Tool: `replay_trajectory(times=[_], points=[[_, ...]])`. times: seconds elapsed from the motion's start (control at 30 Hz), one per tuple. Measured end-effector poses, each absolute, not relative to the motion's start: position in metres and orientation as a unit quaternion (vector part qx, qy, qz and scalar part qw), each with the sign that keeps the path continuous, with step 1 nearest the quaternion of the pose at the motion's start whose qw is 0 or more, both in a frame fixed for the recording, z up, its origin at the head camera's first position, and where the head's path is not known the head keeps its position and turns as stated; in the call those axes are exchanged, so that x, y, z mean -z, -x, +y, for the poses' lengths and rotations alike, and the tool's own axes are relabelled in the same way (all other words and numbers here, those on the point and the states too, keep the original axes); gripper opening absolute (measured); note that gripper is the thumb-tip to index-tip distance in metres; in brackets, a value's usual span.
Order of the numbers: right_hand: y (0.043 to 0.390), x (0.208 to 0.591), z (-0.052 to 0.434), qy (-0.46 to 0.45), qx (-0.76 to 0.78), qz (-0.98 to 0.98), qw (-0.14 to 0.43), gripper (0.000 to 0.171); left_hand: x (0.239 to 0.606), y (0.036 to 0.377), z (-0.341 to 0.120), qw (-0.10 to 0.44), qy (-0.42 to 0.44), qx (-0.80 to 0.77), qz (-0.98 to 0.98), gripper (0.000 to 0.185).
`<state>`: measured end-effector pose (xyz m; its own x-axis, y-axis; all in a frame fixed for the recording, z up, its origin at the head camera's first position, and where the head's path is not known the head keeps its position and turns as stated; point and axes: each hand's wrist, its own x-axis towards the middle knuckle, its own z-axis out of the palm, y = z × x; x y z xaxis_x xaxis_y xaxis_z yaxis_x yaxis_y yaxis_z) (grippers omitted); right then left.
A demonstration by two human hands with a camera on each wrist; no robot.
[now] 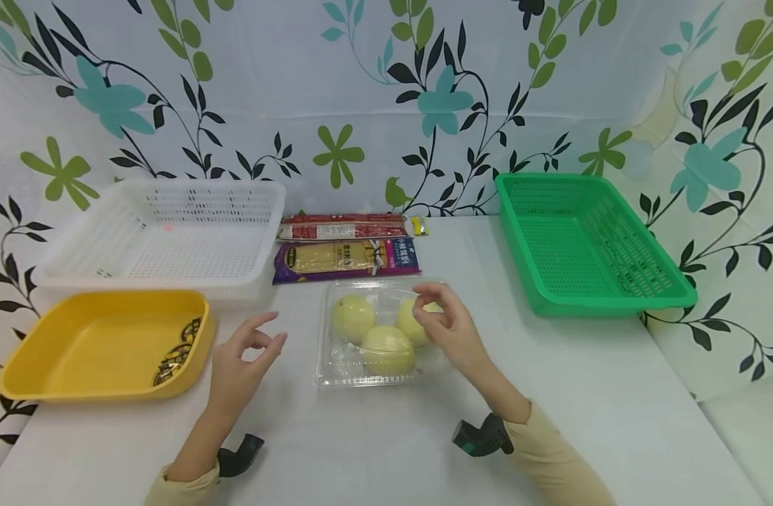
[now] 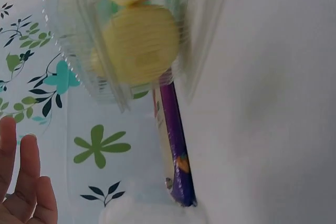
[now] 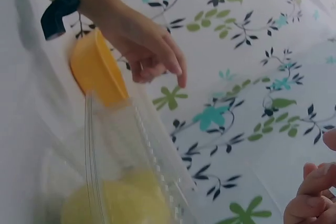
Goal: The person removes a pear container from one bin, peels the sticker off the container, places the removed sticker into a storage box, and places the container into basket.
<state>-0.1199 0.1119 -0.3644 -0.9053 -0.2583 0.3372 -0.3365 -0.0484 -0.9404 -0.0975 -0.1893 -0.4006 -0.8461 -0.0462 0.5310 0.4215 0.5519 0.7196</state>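
Hands hover on either side of a clear plastic clamshell (image 1: 367, 351) that sits in the middle of the white table (image 1: 614, 407), with three pale yellow round fruits (image 1: 386, 348) inside. The right hand (image 1: 446, 325) is above the box's right rear part, fingers loosely curled, thumb and forefinger close together right at the lid; from where I stand I cannot tell whether they actually pinch the plastic or only touch it. The left hand (image 1: 241, 362) hangs just left of the box, relaxed and unclenched, holding nothing.

Behind the box lie a purple packet (image 1: 345, 258) and a red packet (image 1: 342, 227), side by side. To the left are a yellow tray (image 1: 45, 369) with a few small dark wrapped pieces in its corner and a white basket (image 1: 76, 246) behind it; a green basket (image 1: 614, 295) stands well apart on the right.

My reading is that the box is only now being approached, not yet lifted. A next move would call for a firm hold on both sides, since thin plastic flexes and the fruits could roll if it tips.
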Motion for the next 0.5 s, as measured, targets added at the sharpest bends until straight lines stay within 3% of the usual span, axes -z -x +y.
replay_trajectory(times=[0.23, 0.5], points=[[0.130, 0.371, 0.161, -0.176, -0.614, -0.757, 0.134, 0.021, 0.414, 0.112, -0.173, 0.218, 0.110, 0.490, -0.837, 0.030], [0.129, 0.396, 0.176, -0.097, -0.579, -0.806, 0.078, 0.022, 0.427, 0.123, -0.165, 0.194, 0.108, 0.482, -0.848, 0.027]])
